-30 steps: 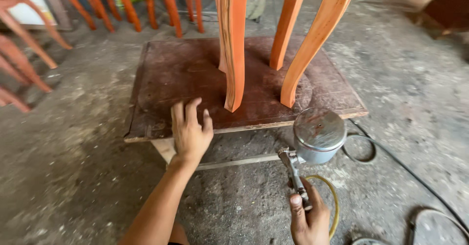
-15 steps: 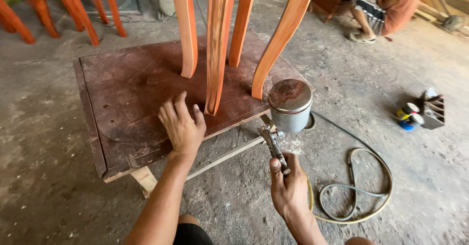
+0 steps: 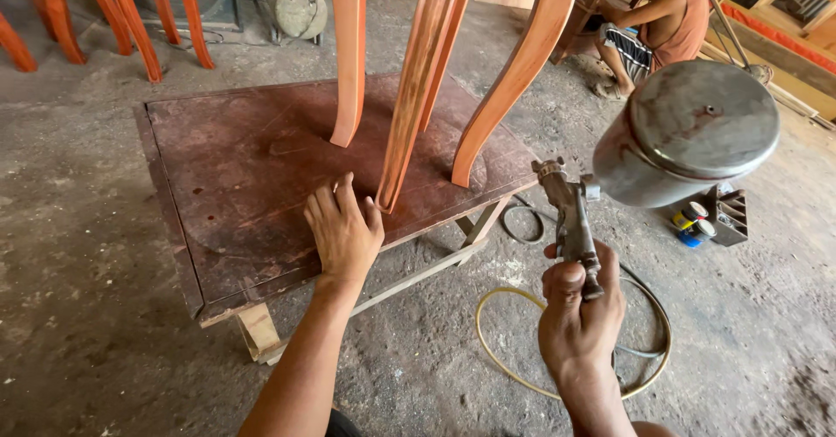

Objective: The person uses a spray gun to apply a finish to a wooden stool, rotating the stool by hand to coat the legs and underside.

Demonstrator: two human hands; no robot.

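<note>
Head view looks down on a low brown table [image 3: 235,167] that stands on a rough concrete floor [image 3: 78,315]. On the table stand the curved orange legs [image 3: 418,80] of a wooden piece; its top is out of view. The left hand [image 3: 342,228] lies flat on the table near its near edge, fingers [image 3: 326,202] spread apart, just beside the foot of the nearest leg. The right hand [image 3: 579,319] is to the right of the table and nearer, fingers closed around the handle of a spray gun [image 3: 570,219], which carries a round metal cup [image 3: 692,132] on its far right side. A yellow hose [image 3: 488,350] curls on the floor under this hand. Far right, another person [image 3: 666,23] sits on the floor, and more orange legs [image 3: 131,10] stand far left.
</note>
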